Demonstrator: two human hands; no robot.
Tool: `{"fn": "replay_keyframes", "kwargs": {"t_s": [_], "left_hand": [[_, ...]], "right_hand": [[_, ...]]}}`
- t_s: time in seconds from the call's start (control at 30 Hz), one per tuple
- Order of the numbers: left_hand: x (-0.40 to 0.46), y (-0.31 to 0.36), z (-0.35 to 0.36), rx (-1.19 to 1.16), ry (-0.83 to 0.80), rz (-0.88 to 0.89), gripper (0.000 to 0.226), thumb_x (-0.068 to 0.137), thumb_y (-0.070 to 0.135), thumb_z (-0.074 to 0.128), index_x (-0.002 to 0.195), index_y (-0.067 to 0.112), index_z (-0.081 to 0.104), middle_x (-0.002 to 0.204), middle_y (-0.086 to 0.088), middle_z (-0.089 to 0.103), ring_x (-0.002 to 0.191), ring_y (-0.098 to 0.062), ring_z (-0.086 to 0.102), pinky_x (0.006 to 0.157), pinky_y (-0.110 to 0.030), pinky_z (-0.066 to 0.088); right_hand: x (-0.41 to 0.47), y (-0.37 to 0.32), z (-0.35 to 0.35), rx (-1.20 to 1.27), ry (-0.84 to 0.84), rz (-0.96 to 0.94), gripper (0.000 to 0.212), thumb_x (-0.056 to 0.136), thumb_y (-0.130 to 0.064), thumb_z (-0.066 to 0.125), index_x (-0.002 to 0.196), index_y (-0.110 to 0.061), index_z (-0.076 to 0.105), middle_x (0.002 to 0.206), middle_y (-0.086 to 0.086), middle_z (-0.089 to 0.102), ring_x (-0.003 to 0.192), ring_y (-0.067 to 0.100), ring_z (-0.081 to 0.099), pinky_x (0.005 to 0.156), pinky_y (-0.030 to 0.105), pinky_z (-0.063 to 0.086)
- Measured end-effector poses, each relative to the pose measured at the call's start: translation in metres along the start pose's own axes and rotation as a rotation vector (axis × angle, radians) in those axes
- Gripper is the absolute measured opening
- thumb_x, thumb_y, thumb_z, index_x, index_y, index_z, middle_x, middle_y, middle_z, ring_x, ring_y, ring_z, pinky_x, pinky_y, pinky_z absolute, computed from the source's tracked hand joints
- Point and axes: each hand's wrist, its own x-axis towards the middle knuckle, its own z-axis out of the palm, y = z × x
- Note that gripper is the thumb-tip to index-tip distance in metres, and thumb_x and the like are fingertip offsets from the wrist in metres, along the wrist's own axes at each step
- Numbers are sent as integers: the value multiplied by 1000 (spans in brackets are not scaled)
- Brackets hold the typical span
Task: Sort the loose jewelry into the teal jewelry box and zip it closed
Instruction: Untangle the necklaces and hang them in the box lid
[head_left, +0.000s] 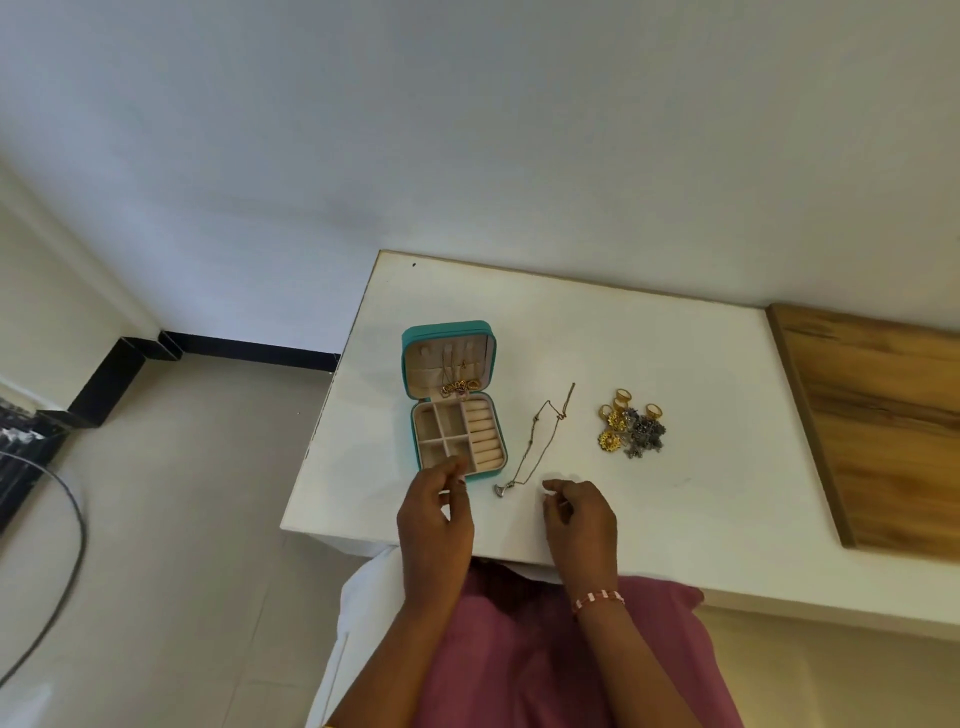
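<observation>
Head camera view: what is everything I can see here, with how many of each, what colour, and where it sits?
jewelry box: one, teal outside, beige inside, open on the table's left part; a gold piece hangs in its lid.
chain necklace: one, thin, gold-toned with a silvery pendant, beside the box on its right.
loose jewelry pile: one heap, gold and grey pieces, right of the necklace.
table: one, white.
wooden board: one, brown, far right.
left hand: near the box's front edge.
right hand: near the pendant, striped wristband.

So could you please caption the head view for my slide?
Open teal jewelry box, chain necklace and loose jewelry on white table.
</observation>
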Motion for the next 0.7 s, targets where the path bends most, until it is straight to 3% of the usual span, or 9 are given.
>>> {"fn": "replay_keyframes", "kwargs": {"t_s": [0.13, 0.27, 0.43, 0.5, 0.63, 0.7], "left_hand": [[-1, -5, 3, 50, -120, 35, 24, 89, 5, 54, 100, 26, 61, 99, 12, 61, 89, 3, 56, 76, 2, 41], [-1, -9, 6, 113, -186, 29, 22, 89, 6, 54, 106, 16, 64, 101, 9, 62, 94, -4, 58, 81, -3, 41], [-1, -12, 8, 156, -247, 34, 21, 89, 6, 54, 104, 15, 66, 98, 9, 62, 84, 8, 55, 74, 4, 39], [0, -13, 8, 168, -262, 31, 21, 89, 7, 54, 103, 15, 66, 100, 7, 64, 84, 7, 55, 74, 3, 39], [-2, -13, 10, 193, -274, 38, 22, 90, 9, 54, 108, 15, 65, 106, 3, 66, 90, 2, 56, 81, -4, 40], [-3, -11, 11, 210, -289, 48, 26, 90, 10, 53, 114, 14, 62, 112, 1, 65, 95, -2, 56, 86, -12, 42]], "right_hand": [[-4, -5, 5, -185, -106, -190, 34, 84, -6, 60, 118, -9, 62, 95, 15, 58, 90, 29, 54, 76, 27, 42], [-6, -3, 6, -262, -78, -262, 30, 66, 0, 74, 95, -9, 72, 74, 10, 56, 67, 27, 57, 53, 29, 48], [-7, 2, 2, -266, -95, -212, 9, 77, -5, 66, 83, -5, 72, 78, 12, 58, 74, 28, 55, 60, 27, 40], [-5, 2, 1, -252, -113, -180, 14, 82, -7, 60, 91, -3, 70, 86, 14, 59, 82, 29, 55, 67, 26, 38], [0, -2, -4, -223, -131, -158, 35, 90, -12, 51, 124, -11, 56, 107, 14, 55, 101, 27, 50, 82, 28, 41], [-2, -4, -2, -274, -133, -178, 38, 88, -9, 53, 127, -12, 54, 102, 15, 54, 97, 30, 51, 78, 33, 45]]}}
